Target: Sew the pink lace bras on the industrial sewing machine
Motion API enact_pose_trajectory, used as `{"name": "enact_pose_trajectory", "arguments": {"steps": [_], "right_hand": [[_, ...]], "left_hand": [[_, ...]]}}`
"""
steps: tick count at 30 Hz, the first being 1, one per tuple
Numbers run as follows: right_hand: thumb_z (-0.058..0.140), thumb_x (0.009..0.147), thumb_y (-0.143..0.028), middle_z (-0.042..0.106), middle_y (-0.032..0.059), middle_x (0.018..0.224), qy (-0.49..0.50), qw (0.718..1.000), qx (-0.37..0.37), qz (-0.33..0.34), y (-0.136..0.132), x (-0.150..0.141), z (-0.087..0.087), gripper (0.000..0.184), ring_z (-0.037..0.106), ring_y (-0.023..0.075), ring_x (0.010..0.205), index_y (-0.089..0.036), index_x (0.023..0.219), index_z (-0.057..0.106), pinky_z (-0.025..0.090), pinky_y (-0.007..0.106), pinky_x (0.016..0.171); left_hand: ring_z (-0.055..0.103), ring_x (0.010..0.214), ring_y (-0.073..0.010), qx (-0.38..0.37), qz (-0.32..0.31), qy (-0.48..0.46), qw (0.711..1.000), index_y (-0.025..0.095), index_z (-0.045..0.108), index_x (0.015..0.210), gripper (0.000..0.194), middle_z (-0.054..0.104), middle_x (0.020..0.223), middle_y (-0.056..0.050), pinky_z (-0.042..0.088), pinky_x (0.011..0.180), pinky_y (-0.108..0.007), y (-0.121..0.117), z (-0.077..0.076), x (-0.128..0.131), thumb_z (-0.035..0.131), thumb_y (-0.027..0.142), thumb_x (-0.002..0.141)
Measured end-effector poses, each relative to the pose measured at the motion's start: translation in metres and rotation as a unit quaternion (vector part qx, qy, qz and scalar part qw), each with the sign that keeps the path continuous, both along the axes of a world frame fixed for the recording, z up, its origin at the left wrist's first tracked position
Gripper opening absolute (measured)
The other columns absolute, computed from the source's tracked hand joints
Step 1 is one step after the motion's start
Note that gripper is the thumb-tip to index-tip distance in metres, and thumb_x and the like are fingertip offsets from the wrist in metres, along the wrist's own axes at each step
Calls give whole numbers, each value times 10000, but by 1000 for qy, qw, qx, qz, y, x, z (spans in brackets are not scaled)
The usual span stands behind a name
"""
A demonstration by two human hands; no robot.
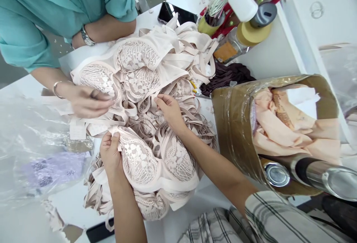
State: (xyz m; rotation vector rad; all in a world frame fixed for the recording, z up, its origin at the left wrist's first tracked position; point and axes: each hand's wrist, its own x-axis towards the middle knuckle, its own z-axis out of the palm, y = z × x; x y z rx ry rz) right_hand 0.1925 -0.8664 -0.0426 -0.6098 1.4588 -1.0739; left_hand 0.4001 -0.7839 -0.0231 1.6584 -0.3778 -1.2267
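My left hand (111, 153) is closed, thumb to fingers, on the edge of the lace bra (141, 163); my right hand (170, 113) pinches a pale strap (153, 102); the bra lies atop heaped bras (150, 207), near the box (231, 124).

No lettering, brand name or number is legible in this head view. Dark printed marks on the lilac package (57, 168), at the left, are too blurred to read. The orange label (224, 51) on the yellow-lidded jar (241, 41) yields no readable word, and brownish markings among the peach fabric (276, 129) in the carton (232, 124) remain indistinct.
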Motion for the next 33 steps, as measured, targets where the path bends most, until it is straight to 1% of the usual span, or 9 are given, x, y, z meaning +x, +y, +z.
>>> {"name": "enact_pose_trajectory", "arguments": {"steps": [3, 6, 9, 12, 16, 23, 28, 31, 33], "right_hand": [[683, 792, -412, 478, -39, 638, -14, 1000, 10, -2, -2, 0, 1, 214, 383, 93, 558, -204, 792, 635, 298, 226, 484], [681, 800, -422, 478, -41, 643, -16, 1000, 7, 2, -2, 0, 0, 223, 382, 90, 552, -207, 786, 623, 319, 227, 496], [683, 805, -433, 477, -39, 656, -13, 1000, -6, 5, -1, -1, -5, 239, 387, 89, 561, -204, 782, 620, 335, 224, 504], [690, 800, -428, 489, -33, 675, -16, 1000, -19, 3, 0, -1, -7, 236, 400, 93, 589, -201, 779, 629, 368, 220, 526], [686, 787, -432, 495, -31, 682, -25, 1000, -2, 6, 0, -1, -6, 234, 403, 94, 591, -203, 793, 639, 390, 224, 538], [689, 768, -414, 496, -38, 650, -22, 1000, 9, 7, -2, -3, -6, 226, 421, 92, 587, -197, 762, 624, 385, 227, 551], [698, 752, -404, 509, -35, 650, -1, 1000, 1, 3, 2, -5, -4, 215, 436, 99, 596, -202, 765, 626, 373, 231, 552], [717, 749, -407, 511, -32, 654, -6, 1000, 10, 6, 4, -5, -3, 221, 448, 105, 597, -209, 766, 620, 387, 231, 542], [715, 761, -396, 514, -32, 655, -8, 1000, 7, 11, 4, -4, -4, 214, 447, 105, 591, -211, 759, 608, 381, 231, 532]], "left_hand": [[701, 778, -115, -8, -4, 20, 1000, 200, 745, 1018, 250, 771, 912, 2, 560, 762, -225, 2, -2, 2, 820, 271, 790], [714, 786, -124, -11, -18, 16, 1000, 206, 745, 1051, 216, 772, 920, 15, 570, 735, -236, 3, -4, 3, 775, 262, 844], [720, 796, -132, -15, -21, 18, 999, 198, 740, 1068, 224, 773, 931, 12, 580, 751, -256, 3, -3, 2, 769, 256, 854], [724, 801, -133, -25, -32, 14, 999, 194, 739, 1040, 199, 767, 891, 15, 575, 730, -248, 3, -2, 0, 768, 266, 857], [733, 794, -144, -32, -41, -2, 999, 209, 738, 1011, 154, 763, 893, 16, 580, 691, -258, 4, -3, 0, 749, 272, 871], [727, 787, -143, -33, -29, 16, 999, 199, 740, 1011, 176, 764, 883, 7, 571, 703, -250, 2, -4, 0, 768, 258, 847], [728, 780, -162, -21, 7, 32, 999, 177, 743, 989, 301, 774, 867, -26, 571, 772, -280, 5, -4, -4, 851, 297, 735], [737, 819, -185, -22, 15, 34, 999, 189, 744, 957, 303, 774, 845, -32, 572, 802, -301, 4, 0, -4, 863, 318, 710], [737, 834, -193, -24, 6, 33, 999, 191, 746, 947, 288, 772, 837, -36, 569, 797, -301, 0, 5, -5, 858, 325, 718]]}}
